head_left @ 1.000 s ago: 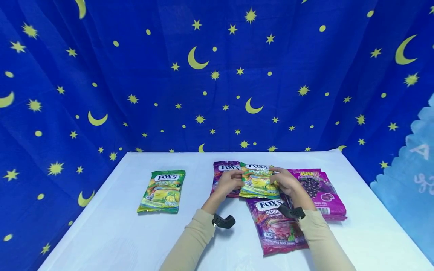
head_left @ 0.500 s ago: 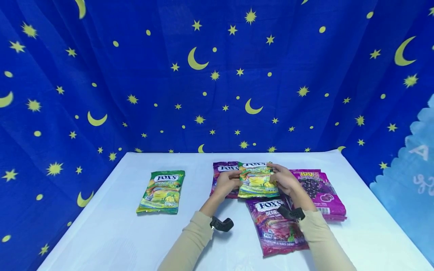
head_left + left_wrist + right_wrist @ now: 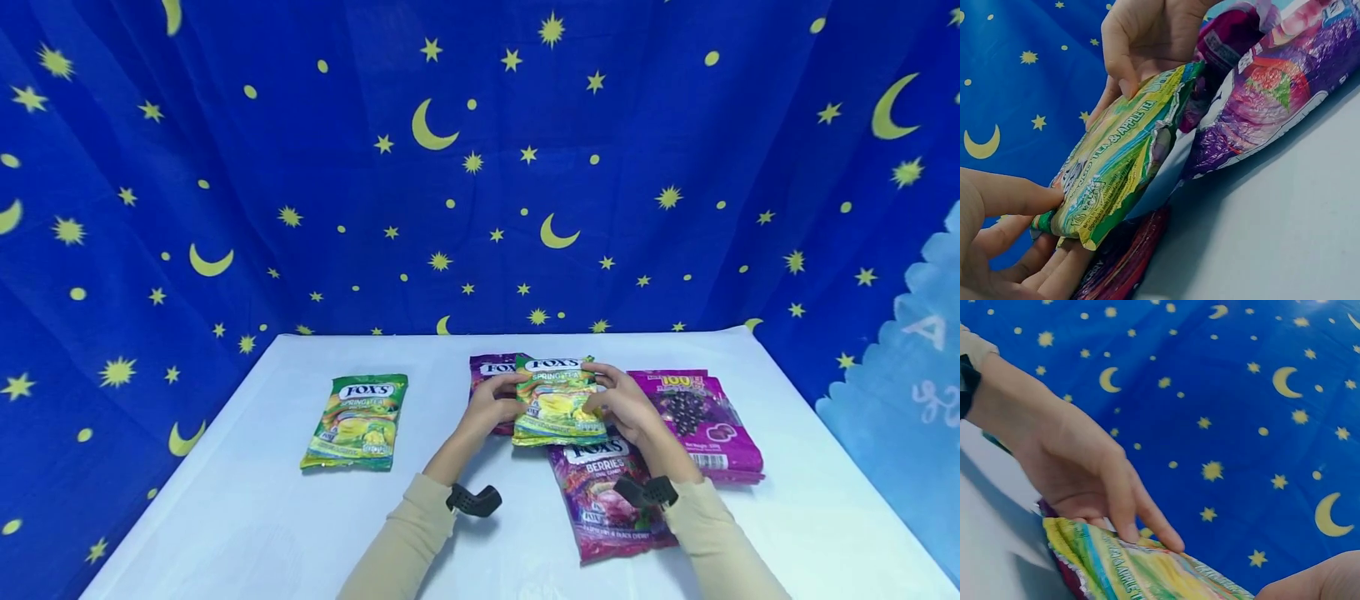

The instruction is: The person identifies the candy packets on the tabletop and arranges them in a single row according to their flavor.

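A green and yellow Fox's Spring Tea candy bag (image 3: 558,408) is held between both hands, clear of the table in the left wrist view. My left hand (image 3: 491,407) grips its left side, thumb on the front and fingers underneath (image 3: 1054,269). On the opposite side, my right hand (image 3: 628,404) pinches the edge with thumb and fingers. Behind the held bag lies a purple Fox's bag (image 3: 487,367), partly covered. A purple Fox's Berries bag (image 3: 611,500) lies nearer, its top edge under the green one and its right side behind the right wrist.
Another green Spring Tea bag (image 3: 358,422) lies by itself at the left of the white table (image 3: 247,500). Magenta grape candy bags (image 3: 712,425) overlap each other at the right. A blue curtain with moons and stars (image 3: 480,167) hangs behind the table.
Both hands have shifted the green candy bag a little to the left and slightly nearer, uncovering more of the magenta bags. The other bags stay in place.
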Action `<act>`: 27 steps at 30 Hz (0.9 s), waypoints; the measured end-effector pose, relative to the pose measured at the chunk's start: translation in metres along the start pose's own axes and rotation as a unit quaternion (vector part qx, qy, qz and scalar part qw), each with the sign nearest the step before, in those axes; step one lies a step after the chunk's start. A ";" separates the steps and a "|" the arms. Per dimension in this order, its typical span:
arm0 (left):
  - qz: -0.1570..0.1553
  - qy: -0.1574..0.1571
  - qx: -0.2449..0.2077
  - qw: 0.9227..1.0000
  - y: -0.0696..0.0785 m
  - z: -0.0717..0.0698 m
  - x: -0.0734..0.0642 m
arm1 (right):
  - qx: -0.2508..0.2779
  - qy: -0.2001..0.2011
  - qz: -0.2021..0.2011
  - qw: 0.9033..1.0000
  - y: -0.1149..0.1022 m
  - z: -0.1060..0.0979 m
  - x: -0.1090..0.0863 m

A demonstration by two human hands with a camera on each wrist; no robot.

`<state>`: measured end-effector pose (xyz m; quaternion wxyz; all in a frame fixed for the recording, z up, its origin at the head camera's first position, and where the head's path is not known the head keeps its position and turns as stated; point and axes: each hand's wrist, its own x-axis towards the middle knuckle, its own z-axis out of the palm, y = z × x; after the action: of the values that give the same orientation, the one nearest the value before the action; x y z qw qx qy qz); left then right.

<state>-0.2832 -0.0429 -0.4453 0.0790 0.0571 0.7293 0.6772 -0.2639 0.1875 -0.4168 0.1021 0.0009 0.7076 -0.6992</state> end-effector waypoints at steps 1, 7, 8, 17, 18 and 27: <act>-0.001 0.000 -0.003 1.000 0.000 -0.002 -0.001 | 0.003 0.000 -0.001 1.000 0.000 0.002 -0.001; -0.003 0.001 -0.006 1.000 -0.003 -0.010 -0.007 | 0.002 0.005 -0.012 1.000 0.002 0.010 -0.007; -0.001 0.002 -0.002 1.000 -0.003 -0.011 -0.009 | 0.003 0.006 -0.012 1.000 0.003 0.012 -0.008; -0.010 0.013 0.036 0.999 0.003 -0.019 -0.020 | -0.003 0.015 -0.009 1.000 0.005 0.020 -0.011; -0.011 0.012 0.036 0.999 0.003 -0.019 -0.021 | -0.005 0.013 -0.011 1.000 0.006 0.021 -0.012; -0.027 0.019 0.031 0.999 0.004 -0.023 -0.027 | -0.021 0.018 -0.021 0.999 0.005 0.031 -0.013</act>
<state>-0.2614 -0.0704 -0.4391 0.0816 0.0266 0.7525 0.6529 -0.2459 0.1589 -0.4201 0.0749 -0.0034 0.7236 -0.6861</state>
